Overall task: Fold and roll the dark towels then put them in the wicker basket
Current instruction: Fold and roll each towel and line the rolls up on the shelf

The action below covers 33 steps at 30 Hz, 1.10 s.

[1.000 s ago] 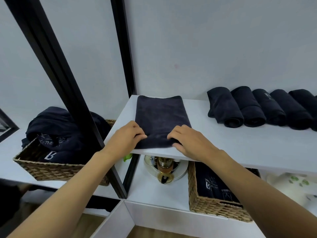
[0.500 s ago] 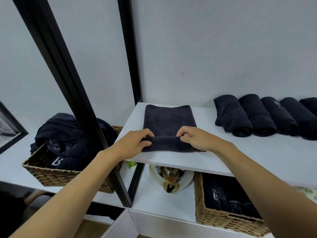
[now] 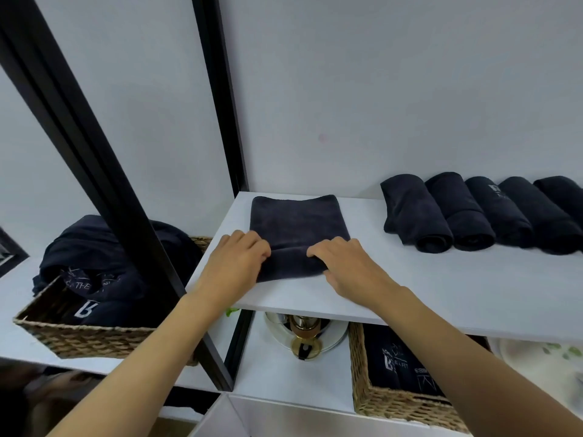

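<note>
1. I am gripping the dark towel (image 3: pixel 298 225) on the shelf (image 3: pixel 441 288), with my left hand (image 3: pixel 235 263) and right hand (image 3: pixel 344 266) curling over its near, barely rolled end.
2. Rolled towels (image 3: pixel 473 212) are lying beside it, not yet in the wicker basket (image 3: pixel 394 405) below.
3. More are waiting, heaped in a second basket (image 3: pixel 79 339) at left.
4. A plain pale wall (image 3: pixel 378 89) is backing the shelf.

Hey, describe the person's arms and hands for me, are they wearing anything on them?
Nothing worn that shows. The left hand and right hand have no gloves or rings, and the left forearm and right forearm show no sleeves, watch or bracelet in this view.
</note>
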### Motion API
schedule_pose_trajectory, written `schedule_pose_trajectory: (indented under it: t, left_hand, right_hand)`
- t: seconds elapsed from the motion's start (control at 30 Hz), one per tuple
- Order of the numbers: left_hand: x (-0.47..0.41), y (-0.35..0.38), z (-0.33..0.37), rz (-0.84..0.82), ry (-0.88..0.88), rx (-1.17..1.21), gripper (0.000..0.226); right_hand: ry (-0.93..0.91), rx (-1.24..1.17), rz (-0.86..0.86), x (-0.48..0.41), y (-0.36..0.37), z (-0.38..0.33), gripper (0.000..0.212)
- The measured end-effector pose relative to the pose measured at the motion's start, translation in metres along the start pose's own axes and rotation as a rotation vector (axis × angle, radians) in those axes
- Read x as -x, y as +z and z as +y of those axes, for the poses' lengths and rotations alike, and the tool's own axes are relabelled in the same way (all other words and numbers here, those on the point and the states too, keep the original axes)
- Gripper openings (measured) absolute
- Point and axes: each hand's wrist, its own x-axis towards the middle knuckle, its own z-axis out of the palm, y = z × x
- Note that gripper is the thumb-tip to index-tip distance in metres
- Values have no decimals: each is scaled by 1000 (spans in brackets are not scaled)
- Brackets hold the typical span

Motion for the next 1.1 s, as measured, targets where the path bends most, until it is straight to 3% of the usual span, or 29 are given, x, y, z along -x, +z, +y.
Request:
schedule_pose_trajectory:
  t: [0.1,0.17,0.3,0.43,0.5,0.6,0.67,0.8,0.87,0.93,1.03,1.1]
  left_hand:
    - [13,3,-2,-79,86,-100,43]
    - [14,2,-3,-122,72,-78,38]
    - [-8,-14,-6,-216,-94,315,26]
    - [-35,-15,-12,-395,-168,461,21]
    - [-48,-6,-18,-465,-199,493,22]
    - [-61,6,-24,-521,-239,537,20]
    - [-65,12,-25,-506,-251,576,20]
    - [-67,19,-19,-304,-304,606,12]
    - [-63,19,-14,-121,-244,444,17]
    - [-53,19,-11,35,-64,237,35]
    - [-38,28,-16,22,204,26,56]
    - [-39,32,-19,-47,165,60,46]
  right_hand:
    - [85,-50,-50,-8,-5,-2,37]
    - [121,-148,-113,-12,-12,2,29]
    - [209,-444,-201,-20,-27,13,23]
    - [315,-545,-240,-26,-26,22,26]
    - [293,-484,-184,-25,-21,24,25]
    - [146,-135,52,-17,-10,24,22]
    - [66,4,116,-7,-5,21,28]
    - [88,128,-11,-1,4,26,53]
    - [131,49,-23,-8,0,31,48]
    - [162,-43,-25,-14,-5,33,41]
    - [226,-202,-46,-19,-6,38,31]
    - [268,-275,-73,-24,-9,40,28]
